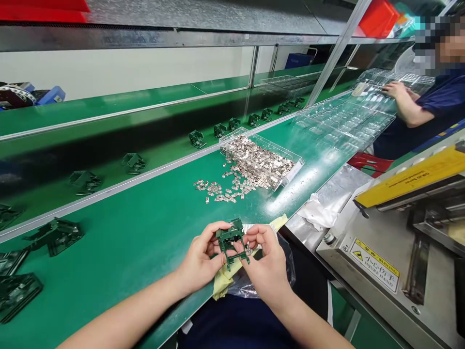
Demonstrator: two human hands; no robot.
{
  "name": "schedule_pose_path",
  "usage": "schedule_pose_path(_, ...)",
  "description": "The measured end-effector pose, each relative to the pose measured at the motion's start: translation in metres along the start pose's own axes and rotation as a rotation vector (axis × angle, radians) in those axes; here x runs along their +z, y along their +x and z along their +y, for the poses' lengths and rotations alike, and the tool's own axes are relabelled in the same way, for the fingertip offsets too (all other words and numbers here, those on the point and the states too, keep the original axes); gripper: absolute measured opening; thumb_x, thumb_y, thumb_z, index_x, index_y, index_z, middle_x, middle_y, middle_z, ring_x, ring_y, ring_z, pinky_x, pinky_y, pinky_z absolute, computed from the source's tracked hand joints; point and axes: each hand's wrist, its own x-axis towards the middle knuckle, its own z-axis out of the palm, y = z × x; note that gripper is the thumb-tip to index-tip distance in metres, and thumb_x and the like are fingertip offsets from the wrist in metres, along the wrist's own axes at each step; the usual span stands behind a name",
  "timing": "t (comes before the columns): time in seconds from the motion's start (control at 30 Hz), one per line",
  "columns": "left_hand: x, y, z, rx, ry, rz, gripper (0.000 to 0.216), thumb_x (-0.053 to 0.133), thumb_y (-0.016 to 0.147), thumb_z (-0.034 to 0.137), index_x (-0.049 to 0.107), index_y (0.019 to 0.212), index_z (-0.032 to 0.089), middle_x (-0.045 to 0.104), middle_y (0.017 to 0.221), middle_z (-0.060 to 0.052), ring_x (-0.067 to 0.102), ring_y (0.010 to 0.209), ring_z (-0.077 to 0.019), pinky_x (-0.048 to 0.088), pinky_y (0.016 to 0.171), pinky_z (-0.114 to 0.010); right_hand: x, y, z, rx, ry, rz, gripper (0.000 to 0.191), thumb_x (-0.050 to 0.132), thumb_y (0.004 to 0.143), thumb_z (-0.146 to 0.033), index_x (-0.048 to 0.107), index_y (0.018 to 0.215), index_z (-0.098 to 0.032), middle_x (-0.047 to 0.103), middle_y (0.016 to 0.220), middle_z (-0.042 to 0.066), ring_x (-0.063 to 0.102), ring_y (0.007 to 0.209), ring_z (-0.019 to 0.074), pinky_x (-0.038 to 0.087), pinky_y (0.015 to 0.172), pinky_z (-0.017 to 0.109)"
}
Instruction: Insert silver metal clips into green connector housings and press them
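Observation:
Above the table's front edge, my left hand (203,257) grips a dark green open plastic frame (229,237) by its left side, thumb in front and fingers behind. My right hand (267,261) is closed at the frame's right side, its thumb by a lower leg and its fingers curled. Something small and shiny shows near the right fingertips, too small to name. Beyond the hands, many small silvery metal pieces (227,194) lie loose, spilling from a clear plastic tray (296,169) heaped with them. A yellow cloth (221,283) and clear plastic film lie under the hands.
More green frames (67,237) stand at the left, and several (197,139) line the belt behind a metal rail (145,167). A machine with a warning label (376,264) sits at the right. Further back, another person's hand (395,90) is over clear blister trays (337,118).

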Motion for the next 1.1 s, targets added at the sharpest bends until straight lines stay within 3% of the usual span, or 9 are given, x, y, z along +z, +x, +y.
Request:
schedule_pose_path(0.2, 0.004, -0.004, -0.003, 0.075, 0.141, 0.039, 0.029, 0.054, 0.089, 0.02, 0.052, 0.117, 0.026, 0.06, 0.081, 0.001, 0.055, 0.063, -0.009, 0.048, 0.058, -0.018, 0.003, -0.005, 0.003, 0.028, 0.013, 0.027, 0.023, 0.064, 0.078, -0.018, 0.05, 0.096, -0.023, 0.061, 0.075, -0.001, 0.057, 0.069, 0.0155, 0.048, 0.067, 0.028)
schedule_pose_path(0.37, 0.01, -0.007, -0.001, 0.038, 0.166, 0.149, 0.025, 0.056, 0.087, 0.023, 0.053, 0.112, 0.025, 0.064, 0.081, 0.0, 0.059, 0.064, -0.0106, 0.049, 0.058, -0.018, 0.005, -0.006, 0.008, 0.128, 0.172, 0.04, 0.024, 0.066, 0.079, -0.024, 0.052, 0.099, -0.023, 0.06, 0.096, 0.005, 0.06, 0.082, 0.0175, 0.052, 0.072, 0.03)
schedule_pose_path(0.6, 0.015, -0.009, 0.001, -0.004, 0.169, 0.152, 0.027, 0.058, 0.084, 0.02, 0.054, 0.11, 0.025, 0.067, 0.081, 0.0, 0.061, 0.065, -0.0111, 0.05, 0.059, -0.019, 0.006, -0.004, 0.008, 0.342, 0.492, -0.011, 0.031, 0.076, 0.068, -0.026, 0.05, 0.085, -0.022, 0.056, 0.079, 0.0, 0.057, 0.072, 0.0142, 0.051, 0.064, 0.024)
schedule_pose_path(0.87, 0.031, -0.01, 0.008, -0.049, 0.205, 0.088, 0.032, 0.059, 0.078, 0.014, 0.054, 0.109, 0.024, 0.065, 0.079, 0.002, 0.056, 0.059, -0.0091, 0.045, 0.052, -0.017, -0.003, -0.013, 0.012, 0.401, 0.614, 0.063, 0.04, 0.083, 0.063, -0.028, 0.047, 0.08, -0.023, 0.054, 0.071, -0.004, 0.052, 0.063, 0.0112, 0.049, 0.057, 0.02)
schedule_pose_path(1.0, 0.039, 0.006, 0.006, -0.067, 0.252, -0.024, 0.033, 0.056, 0.079, 0.014, 0.054, 0.111, 0.024, 0.062, 0.078, 0.002, 0.054, 0.059, -0.0098, 0.043, 0.052, -0.019, -0.024, -0.021, 0.021, 0.363, 0.551, 0.106, 0.035, 0.08, 0.069, -0.035, 0.051, 0.083, -0.022, 0.055, 0.077, -0.002, 0.056, 0.072, 0.0139, 0.052, 0.062, 0.023)
schedule_pose_path(1.1, 0.045, 0.035, -0.006, -0.029, 0.312, 0.033, 0.035, 0.054, 0.081, 0.016, 0.051, 0.115, 0.024, 0.061, 0.082, 0.002, 0.056, 0.064, -0.0112, 0.045, 0.06, -0.021, -0.042, -0.033, 0.041, 0.367, 0.45, 0.197, 0.028, 0.072, 0.078, -0.043, 0.057, 0.088, -0.021, 0.057, 0.084, 0.001, 0.057, 0.077, 0.0153, 0.055, 0.065, 0.026)
